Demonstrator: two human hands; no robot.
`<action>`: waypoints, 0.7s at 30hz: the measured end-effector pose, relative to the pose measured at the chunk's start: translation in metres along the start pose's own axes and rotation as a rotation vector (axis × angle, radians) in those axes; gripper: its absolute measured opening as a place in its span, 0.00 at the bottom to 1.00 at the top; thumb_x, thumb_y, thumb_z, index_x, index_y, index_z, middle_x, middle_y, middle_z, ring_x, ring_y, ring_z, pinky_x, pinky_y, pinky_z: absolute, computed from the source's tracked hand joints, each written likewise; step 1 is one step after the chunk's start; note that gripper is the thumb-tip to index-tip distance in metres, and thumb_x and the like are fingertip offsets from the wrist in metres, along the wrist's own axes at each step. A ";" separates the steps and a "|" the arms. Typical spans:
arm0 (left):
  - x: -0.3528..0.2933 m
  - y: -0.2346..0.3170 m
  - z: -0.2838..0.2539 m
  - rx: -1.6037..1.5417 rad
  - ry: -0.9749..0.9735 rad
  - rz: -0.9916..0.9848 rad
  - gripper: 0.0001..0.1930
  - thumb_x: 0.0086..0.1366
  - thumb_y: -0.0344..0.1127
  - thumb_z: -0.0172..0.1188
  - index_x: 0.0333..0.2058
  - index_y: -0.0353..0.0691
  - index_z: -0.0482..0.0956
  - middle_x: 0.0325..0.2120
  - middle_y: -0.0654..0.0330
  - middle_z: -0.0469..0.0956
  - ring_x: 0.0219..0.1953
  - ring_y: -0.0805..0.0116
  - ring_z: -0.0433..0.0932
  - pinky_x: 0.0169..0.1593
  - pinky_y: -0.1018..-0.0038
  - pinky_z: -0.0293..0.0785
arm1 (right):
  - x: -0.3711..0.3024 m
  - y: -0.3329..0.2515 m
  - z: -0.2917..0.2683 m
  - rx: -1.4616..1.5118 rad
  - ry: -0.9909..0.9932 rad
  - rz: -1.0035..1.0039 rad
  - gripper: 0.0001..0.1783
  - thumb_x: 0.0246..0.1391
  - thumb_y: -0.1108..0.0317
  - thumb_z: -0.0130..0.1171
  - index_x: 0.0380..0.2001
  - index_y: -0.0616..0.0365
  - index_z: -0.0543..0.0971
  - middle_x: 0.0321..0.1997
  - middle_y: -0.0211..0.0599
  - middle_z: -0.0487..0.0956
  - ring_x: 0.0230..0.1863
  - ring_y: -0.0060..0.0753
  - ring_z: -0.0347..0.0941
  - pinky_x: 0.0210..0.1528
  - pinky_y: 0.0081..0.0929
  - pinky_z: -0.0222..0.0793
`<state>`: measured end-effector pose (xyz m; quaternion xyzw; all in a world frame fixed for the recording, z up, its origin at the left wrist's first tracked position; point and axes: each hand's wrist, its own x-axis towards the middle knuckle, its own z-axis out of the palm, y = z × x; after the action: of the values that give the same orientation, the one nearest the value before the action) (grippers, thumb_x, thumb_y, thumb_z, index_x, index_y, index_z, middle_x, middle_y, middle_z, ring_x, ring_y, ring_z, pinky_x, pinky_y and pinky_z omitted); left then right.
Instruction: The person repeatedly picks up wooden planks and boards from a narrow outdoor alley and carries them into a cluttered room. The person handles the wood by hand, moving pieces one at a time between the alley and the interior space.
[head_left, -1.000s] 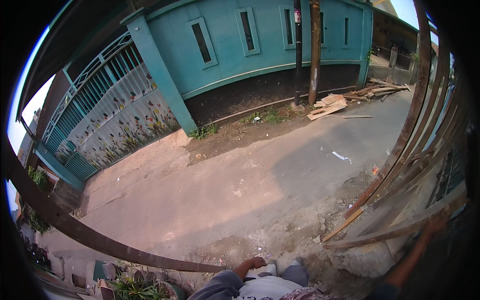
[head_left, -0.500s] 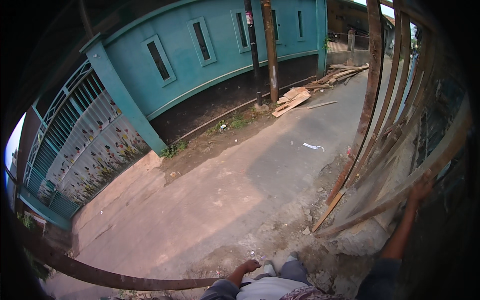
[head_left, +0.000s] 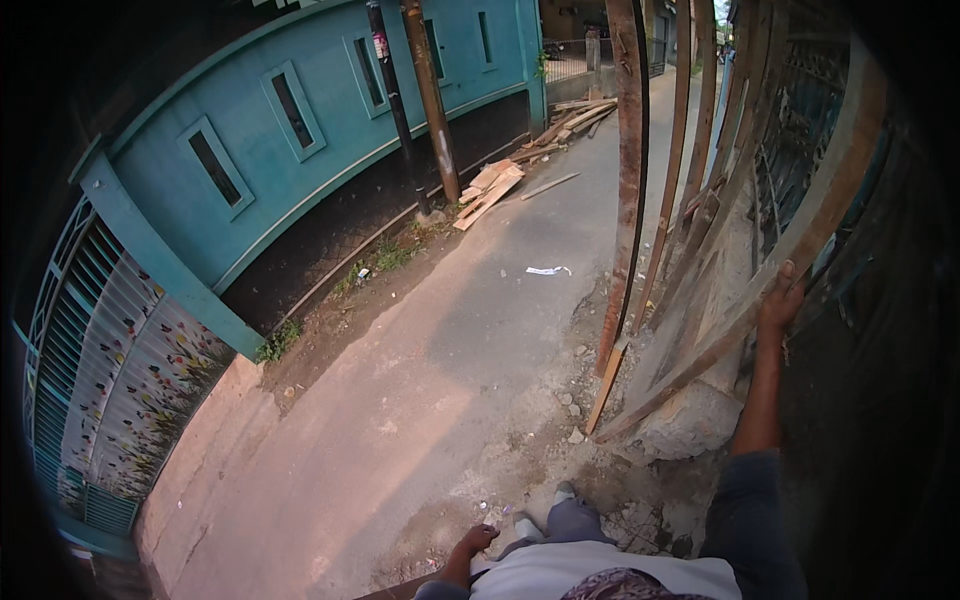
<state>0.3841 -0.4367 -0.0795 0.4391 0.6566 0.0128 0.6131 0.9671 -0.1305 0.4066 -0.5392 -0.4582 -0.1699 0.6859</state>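
Observation:
On the right, a long wooden plank (head_left: pixel 700 358) slants up from the rubble beside a concrete lump. My right hand (head_left: pixel 782 300) grips its edge partway up, with the arm stretched out. My left hand (head_left: pixel 478 540) hangs low by my hip, its fingers loosely curled, and I see nothing in them. Below that forearm, a bit of a dark wooden board (head_left: pixel 400 588) shows at the lower edge. Several other timbers stand beyond the gripped plank, among them a tall reddish-brown board (head_left: pixel 627 170).
Broken concrete (head_left: pixel 690 425) and loose stones lie by my feet. A paved lane (head_left: pixel 400 400) runs away to the far right. Across it stand a teal wall (head_left: pixel 330 150), a floral-patterned gate (head_left: pixel 140 370), two poles (head_left: pixel 430 100) and a heap of scrap boards (head_left: pixel 490 190).
My view has swung to the right, so the scene sits further left. The dark board at lower left has mostly left the picture. My right hand stays on the plank.

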 end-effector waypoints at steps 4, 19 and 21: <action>-0.005 0.018 0.001 -0.057 -0.026 -0.008 0.27 0.60 0.54 0.64 0.49 0.38 0.79 0.33 0.53 0.81 0.31 0.65 0.79 0.33 0.67 0.79 | 0.002 -0.001 -0.008 -0.028 -0.010 -0.047 0.35 0.66 0.42 0.48 0.54 0.69 0.71 0.46 0.46 0.78 0.48 0.38 0.73 0.54 0.32 0.65; -0.002 0.020 -0.006 -0.066 -0.011 -0.005 0.26 0.61 0.53 0.63 0.48 0.36 0.80 0.28 0.53 0.80 0.29 0.65 0.78 0.31 0.68 0.77 | -0.004 -0.013 -0.003 0.047 -0.035 0.037 0.35 0.66 0.44 0.48 0.57 0.70 0.70 0.53 0.51 0.76 0.55 0.42 0.71 0.60 0.35 0.61; -0.001 0.024 -0.006 -0.069 -0.022 -0.007 0.26 0.61 0.53 0.63 0.47 0.36 0.80 0.28 0.53 0.79 0.28 0.66 0.78 0.31 0.68 0.77 | -0.003 -0.016 -0.007 0.017 -0.036 0.038 0.37 0.66 0.42 0.47 0.56 0.72 0.69 0.49 0.50 0.76 0.50 0.41 0.72 0.56 0.33 0.64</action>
<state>0.3926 -0.4193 -0.0635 0.4155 0.6505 0.0285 0.6352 0.9570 -0.1435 0.4137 -0.5449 -0.4618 -0.1431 0.6851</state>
